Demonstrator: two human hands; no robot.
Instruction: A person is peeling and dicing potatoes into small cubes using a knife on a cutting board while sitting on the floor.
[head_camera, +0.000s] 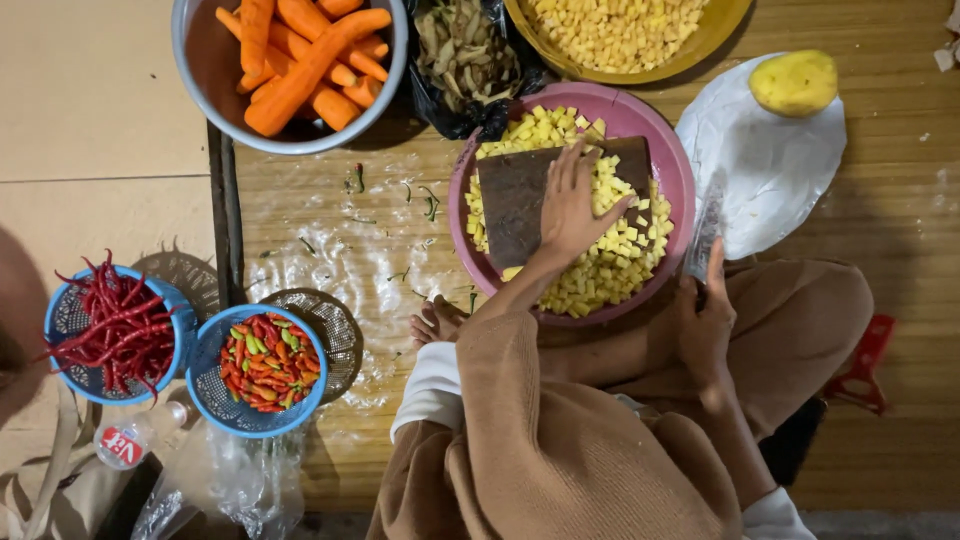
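loose tan-brown garment with long sleeves, white cuffs, bare foot (437, 322).

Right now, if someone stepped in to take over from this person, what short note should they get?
Left hand: flat on a dark cutting board lying across the pink bowl of diced yellow cubes.
Right hand: gripping a knife, blade over the bowl's right rim.
Done: the bowl is well filled; a yellow bowl above also holds cubes.
Left: one whole peeled yellow piece sits uncut on white plastic.
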